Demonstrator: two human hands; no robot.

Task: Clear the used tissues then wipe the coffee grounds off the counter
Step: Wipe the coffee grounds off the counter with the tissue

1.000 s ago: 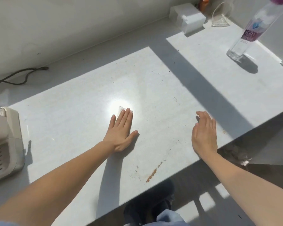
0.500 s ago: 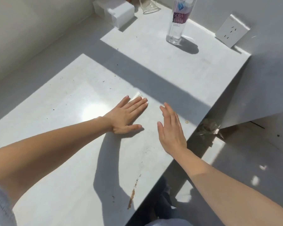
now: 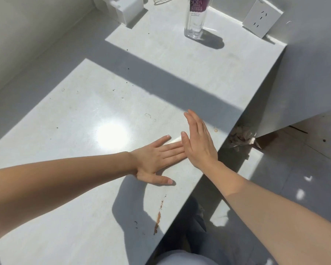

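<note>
My left hand (image 3: 157, 159) lies flat, palm down, on the white counter (image 3: 75, 131), pressing a small white tissue (image 3: 175, 140) under its fingers; only a strip of the tissue shows. My right hand (image 3: 199, 142) stands on its edge with fingers straight, touching the left fingertips, a little in from the counter's right edge. Brown coffee streaks (image 3: 158, 219) and dark specks (image 3: 136, 222) mark the counter near its front edge. More specks (image 3: 128, 68) are scattered further back. A crumpled brownish tissue wad (image 3: 241, 136) sits below the counter's right edge.
A clear soda bottle (image 3: 194, 22) stands at the back of the counter. A white box (image 3: 126, 8) sits at the back left. A wall socket (image 3: 262, 18) is on the right wall. My legs (image 3: 189, 245) are below the front edge.
My left hand has slid the tissue rightward across the counter toward its edge. My right hand has turned onto its edge and met the left fingertips. The view has swung right.
</note>
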